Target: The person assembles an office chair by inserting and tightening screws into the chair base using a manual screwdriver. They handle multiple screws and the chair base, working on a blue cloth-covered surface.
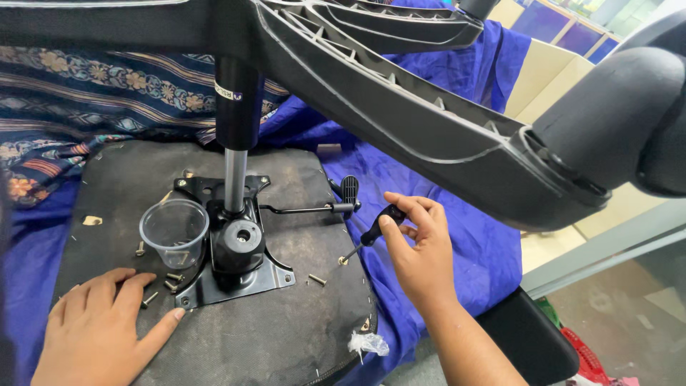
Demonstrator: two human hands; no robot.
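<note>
The right hand (418, 246) is closed around the black handle of a small screwdriver (371, 234), gripped between thumb and fingers. The shaft slants down and away from the palm toward the person's left, and its tip meets a screw hole (343, 261) in the dark fabric underside of an upturned chair seat (264, 336), just beside the fingertips.

The left hand (100, 325) lies flat, palm down, on the same seat underside, fingers spread wide and holding nothing. Just ahead of its fingertips lie several short loose brass-coloured screws (171, 280); one more loose screw (316, 279) lies farther toward the right hand, near the screwdriver tip.

Beyond the left hand's fingers stands a clear plastic cup (174, 230), upright, touching the edge of a black steel mounting plate (236, 275) that lies on the seat. The plate's near corner sits just beside the left thumb. From the plate rises a chrome and black gas-lift column (234, 154), between the two hands and farther from the person. A black lever with a flat paddle handle (348, 191) extends from the plate toward the right hand and ends just above its thumb.

Above both hands spans the black plastic star base of the chair (400, 121). A blue cloth (457, 243) lies under the seat, beneath the right wrist.
</note>
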